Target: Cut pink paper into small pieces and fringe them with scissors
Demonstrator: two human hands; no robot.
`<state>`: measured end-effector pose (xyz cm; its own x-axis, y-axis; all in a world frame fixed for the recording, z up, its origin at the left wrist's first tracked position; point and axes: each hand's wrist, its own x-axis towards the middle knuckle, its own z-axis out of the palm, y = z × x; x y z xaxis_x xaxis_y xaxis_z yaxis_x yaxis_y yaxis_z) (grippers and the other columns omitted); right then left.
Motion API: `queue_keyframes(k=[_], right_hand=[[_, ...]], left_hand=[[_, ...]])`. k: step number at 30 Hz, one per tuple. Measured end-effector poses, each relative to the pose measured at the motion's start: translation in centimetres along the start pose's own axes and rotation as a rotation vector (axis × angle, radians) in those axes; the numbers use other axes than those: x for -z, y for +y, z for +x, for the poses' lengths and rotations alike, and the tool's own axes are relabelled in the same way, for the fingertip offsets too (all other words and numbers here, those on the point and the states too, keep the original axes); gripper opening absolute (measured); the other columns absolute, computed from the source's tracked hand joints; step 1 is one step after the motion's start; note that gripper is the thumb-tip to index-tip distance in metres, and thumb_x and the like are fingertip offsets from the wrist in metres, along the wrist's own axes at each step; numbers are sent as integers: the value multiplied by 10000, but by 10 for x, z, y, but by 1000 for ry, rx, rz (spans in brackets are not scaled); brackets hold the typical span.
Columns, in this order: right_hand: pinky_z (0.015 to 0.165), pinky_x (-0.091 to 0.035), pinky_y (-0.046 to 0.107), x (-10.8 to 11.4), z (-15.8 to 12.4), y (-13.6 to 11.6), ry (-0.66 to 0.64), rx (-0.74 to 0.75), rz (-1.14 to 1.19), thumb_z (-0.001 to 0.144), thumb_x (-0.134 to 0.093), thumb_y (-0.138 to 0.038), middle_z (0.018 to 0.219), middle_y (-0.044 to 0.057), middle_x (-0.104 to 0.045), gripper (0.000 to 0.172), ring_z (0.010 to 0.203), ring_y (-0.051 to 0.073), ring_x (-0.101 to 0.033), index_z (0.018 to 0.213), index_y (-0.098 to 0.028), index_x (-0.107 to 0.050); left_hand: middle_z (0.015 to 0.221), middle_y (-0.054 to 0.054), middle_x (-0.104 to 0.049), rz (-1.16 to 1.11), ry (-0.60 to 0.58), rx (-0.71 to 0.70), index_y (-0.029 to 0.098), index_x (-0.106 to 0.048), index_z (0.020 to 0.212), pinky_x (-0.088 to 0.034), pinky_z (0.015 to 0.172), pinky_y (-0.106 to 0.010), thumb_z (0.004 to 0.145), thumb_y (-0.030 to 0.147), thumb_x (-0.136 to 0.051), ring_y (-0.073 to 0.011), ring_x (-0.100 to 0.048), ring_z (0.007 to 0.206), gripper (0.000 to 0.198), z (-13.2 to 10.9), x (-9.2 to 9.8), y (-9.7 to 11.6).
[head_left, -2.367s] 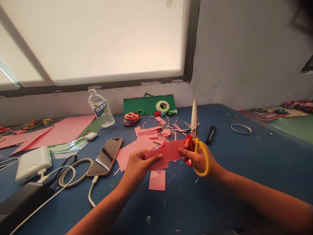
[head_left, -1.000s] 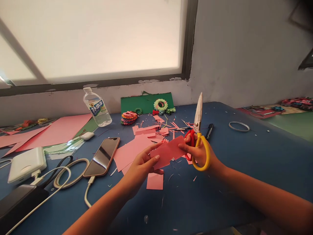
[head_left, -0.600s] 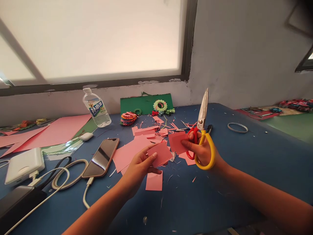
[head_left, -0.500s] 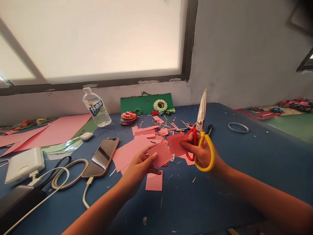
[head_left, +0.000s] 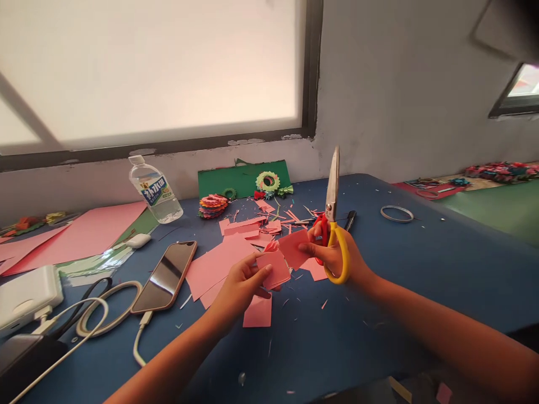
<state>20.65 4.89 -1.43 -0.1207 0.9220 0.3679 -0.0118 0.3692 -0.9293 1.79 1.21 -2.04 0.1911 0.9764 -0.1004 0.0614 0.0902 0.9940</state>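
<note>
Pinched between the thumb and fingers of my left hand is a small stack of pink paper squares. My right hand grips another pink paper piece by its right edge. The same hand also holds scissors with one red and one yellow handle, blades pointing up and closed. The two held papers are close together. Below my left hand a pink square lies on the blue table. Pink sheets and many offcuts lie behind my hands.
At the left are a phone, coiled cable, white power bank and water bottle. A green card and paper rosettes stand behind. A ring and black pen lie right.
The view has shifted slightly to the right, so things appear further left. The papers in my hands have tilted a little, and both hands still hold them.
</note>
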Motion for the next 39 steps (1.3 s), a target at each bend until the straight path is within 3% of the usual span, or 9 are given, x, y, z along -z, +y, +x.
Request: queue_keyframes(k=[4, 8, 12, 15, 17, 22, 29, 34, 39], right_hand=[[508, -433, 257, 8, 10, 2, 36, -52, 44, 531, -744, -390, 617, -55, -480, 414, 503, 90, -486, 673, -195, -408], [534, -458, 262, 13, 17, 3, 102, -45, 53, 552, -728, -411, 580, -63, -451, 395, 505, 85, -470, 656, -188, -418], [516, -435, 250, 17, 20, 4, 109, -12, 38, 589, -704, -412, 559, -63, -441, 369, 485, 81, -454, 640, -189, -415], [513, -432, 251, 18, 21, 4, 108, 0, 19, 589, -699, -416, 577, -54, -464, 363, 500, 90, -471, 655, -192, -422], [517, -441, 260, 18, 19, 3, 104, 0, 6, 570, -705, -424, 613, -44, -488, 378, 519, 103, -501, 670, -196, -421], [526, -449, 273, 13, 14, 4, 36, 3, -89, 532, -729, -418, 581, -59, -492, 416, 515, 122, -539, 681, -208, -401], [433, -412, 253, 12, 16, 12, 55, -54, -82, 507, -724, -488, 541, -76, -448, 474, 426, 96, -481, 680, -211, -381], [391, -372, 236, 18, 24, 15, 132, -90, -87, 505, -712, -513, 538, -74, -438, 478, 415, 87, -456, 680, -207, -390], [446, -411, 239, 20, 28, 18, 99, -154, -54, 522, -728, -436, 542, -68, -454, 427, 458, 84, -477, 656, -198, -400]], left_hand=[[581, 3, -580, 207, -79, -65, 137, -594, 788, -367, 434, -201, 706, 370, -602, -119, -544, 502, 247, 17, -23, 3], [495, 11, -529, 341, -135, -158, 143, -594, 586, -322, 437, -225, 638, 379, -647, -131, -495, 483, 247, 44, -49, -5], [637, -22, -600, 386, -93, -249, 159, -644, 688, -375, 560, -264, 599, 329, -679, -181, -537, 638, 196, 64, -61, -9], [909, -55, -621, 386, -48, -297, 195, -608, 980, -394, 656, -281, 616, 318, -679, -214, -544, 827, 390, 61, -57, -1], [949, -55, -614, 344, -63, -298, 204, -560, 1066, -404, 645, -271, 647, 349, -662, -203, -551, 828, 455, 52, -50, 7], [707, -26, -611, 139, -24, -269, 134, -610, 842, -422, 589, -242, 759, 411, -546, -127, -539, 621, 296, 29, -30, 16], [490, 25, -533, -16, 103, -154, 126, -591, 717, -414, 468, -212, 723, 382, -599, -107, -535, 464, 255, 26, -16, 9], [710, -45, -646, -108, 112, -132, 123, -585, 830, -454, 542, -218, 682, 343, -651, -138, -613, 623, 273, 22, -10, 13], [821, -59, -664, -211, 116, -108, 131, -574, 949, -468, 579, -209, 638, 245, -685, -150, -627, 726, 350, 16, -11, 20]])
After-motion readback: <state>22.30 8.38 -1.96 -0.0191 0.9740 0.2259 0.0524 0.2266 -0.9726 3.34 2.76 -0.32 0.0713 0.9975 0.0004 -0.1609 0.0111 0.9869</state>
